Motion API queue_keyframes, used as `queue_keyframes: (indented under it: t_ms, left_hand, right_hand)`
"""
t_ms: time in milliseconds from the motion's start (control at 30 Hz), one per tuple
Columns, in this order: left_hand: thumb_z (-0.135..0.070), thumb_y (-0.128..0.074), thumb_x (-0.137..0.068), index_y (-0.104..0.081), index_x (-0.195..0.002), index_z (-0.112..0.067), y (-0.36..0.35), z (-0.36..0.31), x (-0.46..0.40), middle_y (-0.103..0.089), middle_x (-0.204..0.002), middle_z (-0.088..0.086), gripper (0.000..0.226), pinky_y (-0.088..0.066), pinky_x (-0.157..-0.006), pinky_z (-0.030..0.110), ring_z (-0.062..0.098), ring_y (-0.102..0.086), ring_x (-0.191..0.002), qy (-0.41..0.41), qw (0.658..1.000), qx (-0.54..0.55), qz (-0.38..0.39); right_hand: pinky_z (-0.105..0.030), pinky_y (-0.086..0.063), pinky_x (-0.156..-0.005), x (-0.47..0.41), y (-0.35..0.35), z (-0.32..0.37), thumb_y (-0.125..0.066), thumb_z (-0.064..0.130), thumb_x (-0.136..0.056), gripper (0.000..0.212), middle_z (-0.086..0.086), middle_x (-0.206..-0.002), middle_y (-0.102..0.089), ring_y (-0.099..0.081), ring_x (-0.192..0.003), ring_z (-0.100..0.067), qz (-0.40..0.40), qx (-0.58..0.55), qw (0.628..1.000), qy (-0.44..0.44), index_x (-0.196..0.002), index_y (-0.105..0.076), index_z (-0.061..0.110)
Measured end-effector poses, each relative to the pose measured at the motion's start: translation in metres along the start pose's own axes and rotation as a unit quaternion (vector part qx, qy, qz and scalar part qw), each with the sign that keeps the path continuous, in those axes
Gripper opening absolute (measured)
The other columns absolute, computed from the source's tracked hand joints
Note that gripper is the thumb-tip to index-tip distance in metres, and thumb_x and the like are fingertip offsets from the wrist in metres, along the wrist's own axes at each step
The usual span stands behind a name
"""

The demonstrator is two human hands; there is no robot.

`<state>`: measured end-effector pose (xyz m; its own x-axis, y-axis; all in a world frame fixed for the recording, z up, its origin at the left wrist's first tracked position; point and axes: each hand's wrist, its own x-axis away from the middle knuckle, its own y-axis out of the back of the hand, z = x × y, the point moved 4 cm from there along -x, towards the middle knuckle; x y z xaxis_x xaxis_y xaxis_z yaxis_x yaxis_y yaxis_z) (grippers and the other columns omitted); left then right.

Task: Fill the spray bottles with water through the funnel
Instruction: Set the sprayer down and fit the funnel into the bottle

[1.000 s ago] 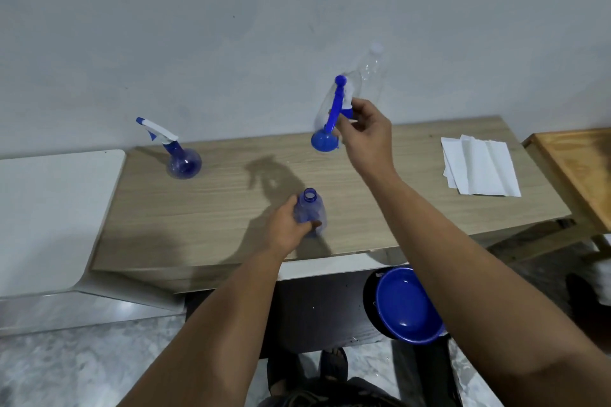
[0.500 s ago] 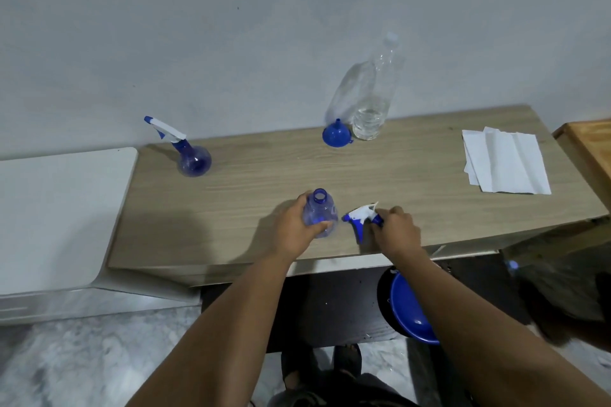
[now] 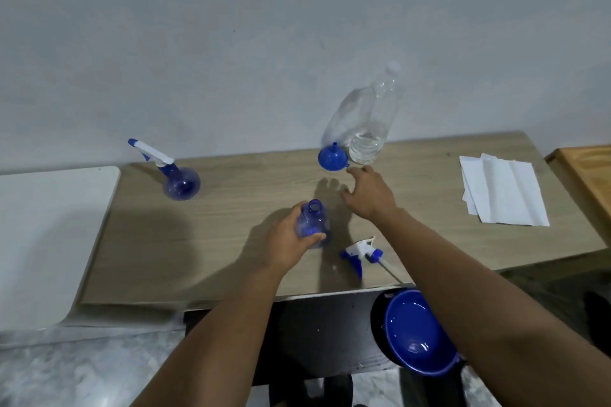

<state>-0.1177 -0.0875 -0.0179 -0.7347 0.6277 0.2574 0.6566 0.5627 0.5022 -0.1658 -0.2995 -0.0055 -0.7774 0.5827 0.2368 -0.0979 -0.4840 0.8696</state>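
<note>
- Dim, cool, bluish indoor light; colours look muted.
- Soft shadows fall on the table to the left of and beyond the left hand and right hand, so the light comes from the right and near side.
- White highlights glint in the blue basin.
- Wide-angle bending curves the table's edges.
- Slight softness overall; the floor at lower left is smeared.

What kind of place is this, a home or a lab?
Probably a home utility corner, not a lab: a plain wooden table against a bare painted wall, a marble-pattern floor, and a blue plastic basin tucked underneath.
</note>
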Motion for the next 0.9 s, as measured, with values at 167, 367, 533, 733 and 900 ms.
queue_keyframes:
  t_ms: [167,367,533,733,900]
  left_hand:
    - [-0.028,-0.086,-0.074,-0.053,-0.126,-0.046,0.0,0.002,-0.027,-0.067,-0.111,-0.023,0.063,-0.055,-0.096,0.036,0.003,-0.065,-0.104,0.003,1.0,0.007,0.0]
    - [-0.019,-0.081,-0.082,-0.051,-0.139,-0.029,-0.003,0.009,-0.037,-0.067,-0.126,-0.007,0.065,-0.051,-0.095,0.027,0.011,-0.063,-0.112,0.008,1.0,-0.007,0.018]
    - [-0.024,-0.084,-0.079,-0.051,-0.139,-0.029,-0.003,0.009,-0.036,-0.065,-0.126,-0.011,0.069,-0.051,-0.097,0.029,0.008,-0.062,-0.113,0.007,1.0,-0.003,0.015]
    - [-0.032,-0.084,-0.078,-0.048,-0.139,-0.037,-0.004,0.01,-0.035,-0.064,-0.124,-0.016,0.071,-0.053,-0.095,0.029,0.005,-0.061,-0.11,-0.001,1.0,-0.008,0.008]
    - [-0.032,-0.087,-0.067,-0.053,-0.121,-0.053,-0.004,0.012,-0.028,-0.068,-0.115,-0.019,0.067,-0.055,-0.094,0.036,0.004,-0.066,-0.105,-0.005,1.0,0.027,-0.016]
  right_hand:
    - [-0.055,-0.049,-0.103,-0.086,-0.006,0.044,-0.062,0.016,-0.096,0.059,-0.012,-0.154,-0.038,-0.043,-0.138,-0.039,0.045,0.125,0.99,0.047,-0.151,-0.042,0.012]
    - [-0.053,-0.046,-0.107,-0.115,-0.019,0.052,-0.058,0.016,-0.099,0.057,-0.016,-0.149,-0.038,-0.042,-0.14,-0.04,0.093,0.264,0.959,0.05,-0.152,-0.04,0.009]
    - [-0.049,-0.049,-0.103,-0.102,-0.027,0.038,-0.086,0.032,-0.083,0.085,-0.019,-0.157,-0.032,-0.039,-0.143,-0.038,0.149,0.313,0.938,-0.014,-0.154,-0.041,0.017]
    - [-0.037,-0.051,-0.082,-0.088,-0.03,0.026,-0.088,0.029,-0.078,0.071,-0.007,-0.136,-0.062,-0.064,-0.124,-0.029,0.172,0.315,0.933,0.014,-0.14,-0.057,0.015]
    - [-0.039,-0.053,-0.086,-0.071,-0.015,0.007,-0.081,0.034,-0.08,0.077,-0.01,-0.137,-0.061,-0.063,-0.123,-0.032,0.148,0.18,0.972,-0.01,-0.147,-0.045,0.017]
